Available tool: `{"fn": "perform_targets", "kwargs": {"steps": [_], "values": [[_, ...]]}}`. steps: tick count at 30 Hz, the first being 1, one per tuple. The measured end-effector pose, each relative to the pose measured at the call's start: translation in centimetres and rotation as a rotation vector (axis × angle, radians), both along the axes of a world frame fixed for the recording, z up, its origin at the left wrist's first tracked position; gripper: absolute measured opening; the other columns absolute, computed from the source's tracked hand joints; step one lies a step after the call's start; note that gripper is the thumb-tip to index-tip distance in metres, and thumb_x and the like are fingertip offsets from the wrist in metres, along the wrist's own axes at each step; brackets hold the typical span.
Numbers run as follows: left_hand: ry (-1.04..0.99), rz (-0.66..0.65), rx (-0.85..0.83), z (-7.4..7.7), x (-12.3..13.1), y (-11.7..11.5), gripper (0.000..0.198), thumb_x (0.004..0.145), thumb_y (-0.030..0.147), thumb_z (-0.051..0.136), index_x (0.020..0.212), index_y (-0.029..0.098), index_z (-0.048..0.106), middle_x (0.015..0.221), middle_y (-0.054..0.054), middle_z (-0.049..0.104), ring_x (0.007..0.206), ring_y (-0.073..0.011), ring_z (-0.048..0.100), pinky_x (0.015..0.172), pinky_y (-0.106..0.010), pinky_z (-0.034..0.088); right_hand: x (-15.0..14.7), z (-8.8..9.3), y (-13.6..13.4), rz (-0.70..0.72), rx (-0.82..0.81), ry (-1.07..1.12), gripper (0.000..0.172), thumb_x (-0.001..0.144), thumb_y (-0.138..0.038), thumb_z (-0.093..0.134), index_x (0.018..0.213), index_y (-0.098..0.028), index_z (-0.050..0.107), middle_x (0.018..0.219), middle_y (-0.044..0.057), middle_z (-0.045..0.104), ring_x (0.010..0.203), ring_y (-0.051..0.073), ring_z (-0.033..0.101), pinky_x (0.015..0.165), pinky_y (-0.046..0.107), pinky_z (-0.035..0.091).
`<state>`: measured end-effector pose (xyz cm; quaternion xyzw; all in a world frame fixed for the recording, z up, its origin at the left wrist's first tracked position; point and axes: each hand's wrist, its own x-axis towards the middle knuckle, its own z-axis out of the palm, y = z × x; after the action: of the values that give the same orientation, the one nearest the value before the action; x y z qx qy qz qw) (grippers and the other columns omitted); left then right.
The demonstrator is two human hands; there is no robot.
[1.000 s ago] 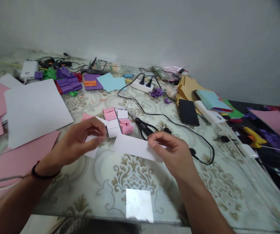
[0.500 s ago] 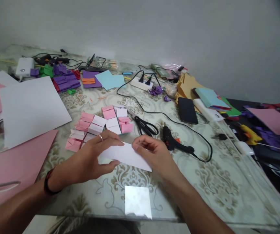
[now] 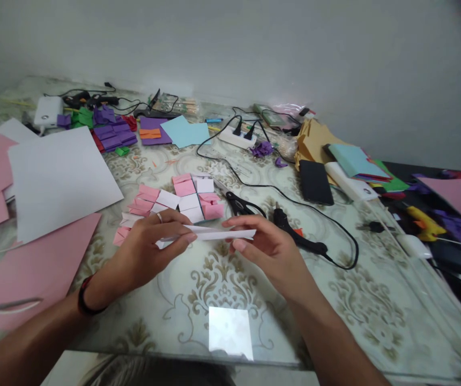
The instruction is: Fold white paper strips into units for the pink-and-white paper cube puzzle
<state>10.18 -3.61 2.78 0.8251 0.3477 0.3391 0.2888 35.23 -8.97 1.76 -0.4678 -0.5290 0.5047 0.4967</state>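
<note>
A strip of white paper (image 3: 218,234), seen nearly edge-on with a crease or fold along it, is held just above the table. My left hand (image 3: 154,236), with a ring and a dark wristband, pinches its left end between thumb and fingers. Around the right end, my right hand (image 3: 268,246) has its thumb below and fingers above, spread apart; whether a fingertip touches the paper is hard to see. Just behind the hands lie folded pink and white paper pieces (image 3: 190,206) joined in blocks, partly covered by my left hand.
Black scissors (image 3: 242,205) and a black glue gun (image 3: 300,236) lie beyond my right hand. A white sheet (image 3: 65,182) and pink sheets (image 3: 45,268) cover the left. Farther back are a power strip (image 3: 237,137), a dark phone (image 3: 315,182) and purple folded papers (image 3: 113,135).
The white paper has turned from showing its broad face to nearly edge-on. My right fingers have spread from a pinch on its upper edge to around its right end.
</note>
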Motion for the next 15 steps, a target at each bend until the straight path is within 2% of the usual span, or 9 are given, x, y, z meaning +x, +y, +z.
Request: {"fn": "perform_targets", "kwargs": {"steps": [3,7,9,11,13,15], "values": [[0.002,-0.005,-0.010,-0.24,-0.05,-0.11,0.012,0.098,0.018,0.067,0.096,0.022,0.078,0.111,-0.002,0.077,0.094,-0.0149,0.073,0.079,-0.026,0.054,-0.04,-0.31,0.09,-0.040,0.069,-0.093,0.015,0.091,-0.032,0.080,0.106,-0.030,0.077,0.108,0.002,0.073,0.098,0.017,0.068,0.084,0.027,0.056],[-0.043,0.011,-0.008,-0.14,-0.05,-0.04,0.009,0.093,0.016,0.074,0.085,0.021,0.075,0.099,-0.001,0.073,0.090,-0.0143,0.070,0.079,-0.026,0.052,-0.16,-0.47,-0.06,-0.028,0.132,-0.211,0.016,0.093,-0.032,0.077,0.109,-0.030,0.076,0.113,0.005,0.070,0.108,0.021,0.067,0.088,0.031,0.057],[-0.057,0.036,-0.001,0.04,-0.05,0.02,0.011,0.090,0.017,0.078,0.081,0.021,0.072,0.094,0.000,0.070,0.088,-0.0139,0.068,0.078,-0.026,0.051,-0.27,-0.49,-0.18,-0.039,0.162,-0.272,0.024,0.093,-0.030,0.077,0.116,-0.032,0.074,0.121,0.005,0.067,0.116,0.023,0.065,0.095,0.035,0.056],[-0.060,0.067,-0.023,0.18,-0.11,0.05,0.016,0.087,0.015,0.080,0.079,0.020,0.068,0.091,0.001,0.068,0.086,-0.0135,0.066,0.077,-0.026,0.050,-0.39,-0.52,-0.25,-0.056,0.204,-0.297,0.039,0.092,-0.028,0.078,0.128,-0.036,0.069,0.134,0.006,0.062,0.127,0.024,0.060,0.104,0.040,0.054],[-0.070,0.095,-0.093,0.18,-0.24,0.03,0.021,0.085,0.016,0.082,0.077,0.020,0.063,0.091,0.001,0.067,0.087,-0.0140,0.065,0.079,-0.027,0.049,-0.51,-0.54,-0.30,-0.072,0.245,-0.273,0.053,0.090,-0.024,0.079,0.138,-0.040,0.062,0.145,0.005,0.053,0.136,0.025,0.053,0.109,0.041,0.052],[-0.114,0.102,-0.199,0.04,-0.39,0.03,0.023,0.086,0.018,0.081,0.077,0.020,0.060,0.094,0.001,0.067,0.091,-0.0154,0.065,0.082,-0.029,0.049,-0.63,-0.51,-0.35,-0.090,0.283,-0.226,0.056,0.089,-0.020,0.080,0.138,-0.042,0.060,0.148,0.004,0.048,0.139,0.024,0.050,0.109,0.041,0.053]]}}
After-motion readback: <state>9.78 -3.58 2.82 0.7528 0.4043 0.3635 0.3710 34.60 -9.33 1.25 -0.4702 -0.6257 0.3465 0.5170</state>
